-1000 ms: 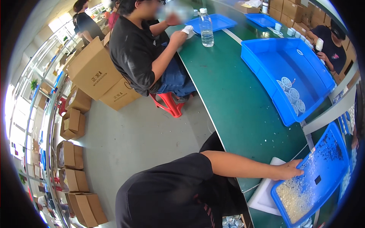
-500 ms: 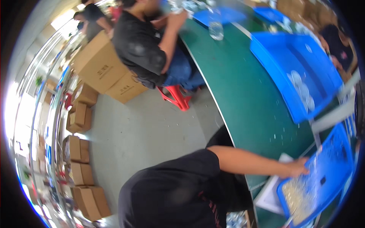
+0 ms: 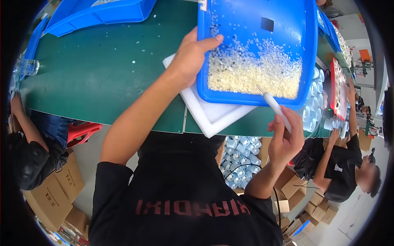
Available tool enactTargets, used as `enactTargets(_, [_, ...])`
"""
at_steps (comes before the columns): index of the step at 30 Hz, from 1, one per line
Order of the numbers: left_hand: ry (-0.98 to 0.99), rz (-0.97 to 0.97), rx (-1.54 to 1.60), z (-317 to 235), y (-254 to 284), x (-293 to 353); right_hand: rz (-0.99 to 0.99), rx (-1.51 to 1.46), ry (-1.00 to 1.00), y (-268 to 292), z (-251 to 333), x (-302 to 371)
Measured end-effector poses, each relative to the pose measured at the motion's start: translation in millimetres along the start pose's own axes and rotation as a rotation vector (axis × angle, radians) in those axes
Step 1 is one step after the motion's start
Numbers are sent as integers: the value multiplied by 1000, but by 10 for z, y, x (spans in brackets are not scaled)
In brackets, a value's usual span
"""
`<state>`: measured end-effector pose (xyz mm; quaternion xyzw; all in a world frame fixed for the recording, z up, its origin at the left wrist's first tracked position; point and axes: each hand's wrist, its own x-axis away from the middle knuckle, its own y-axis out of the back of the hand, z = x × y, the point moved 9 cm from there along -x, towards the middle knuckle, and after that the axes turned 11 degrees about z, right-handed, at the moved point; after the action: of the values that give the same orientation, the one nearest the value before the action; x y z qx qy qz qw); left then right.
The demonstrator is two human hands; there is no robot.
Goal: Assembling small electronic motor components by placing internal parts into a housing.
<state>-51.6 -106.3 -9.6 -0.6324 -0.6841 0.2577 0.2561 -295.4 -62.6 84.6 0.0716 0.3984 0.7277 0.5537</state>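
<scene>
A blue tray point(image 3: 242, 20) stands tilted in front of me, its lower edge towards me. Many tiny pale yellow and clear pieces point(image 3: 254, 76) are heaped along that lower edge, thinning out upward. My left hand point(image 3: 191, 59) grips the tray's left rim, thumb over the inside. In my right hand point(image 3: 286, 137) is a white pen-shaped tool point(image 3: 274, 105) with a thin metal tip. The tip is over the heap at the tray's near edge; whether it touches the pieces I cannot tell. A small black square point(image 3: 267, 24) lies on the tray's bottom. Under the tray is a white foam frame point(image 3: 205, 119).
Pale blue cups point(image 3: 312, 98) stand right of the tray, beside a red tray point(image 3: 338, 90). A box of similar blue parts point(image 3: 240, 160) is below the table edge. Another blue bin point(image 3: 102, 18) stands far left on the green table point(image 3: 106, 78). Co-workers sit on both sides.
My view has swung right, bringing the tray from the lower right to the upper middle. My right hand with the white tool now shows. My left hand is still at the tray.
</scene>
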Motion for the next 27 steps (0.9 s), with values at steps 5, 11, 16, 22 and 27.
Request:
enactTargets(5, [-5,26,-29,12,-40,-6,88,-40,8,-185,66,-99])
enactTargets(11, [-25,42,-28,5,-27,-15,280,-82,30,-423,197,-144])
enactTargets(16, [-30,26,-38,-11,-28,-2,257,-185,-15,-431,248,-221])
enactTargets(22, [-43,87,-29,-34,-51,4,366,-96,42,-604,272,-338])
enactTargets(27, [12,112,-22,10,-104,55,456,-119,12,-537,313,-224])
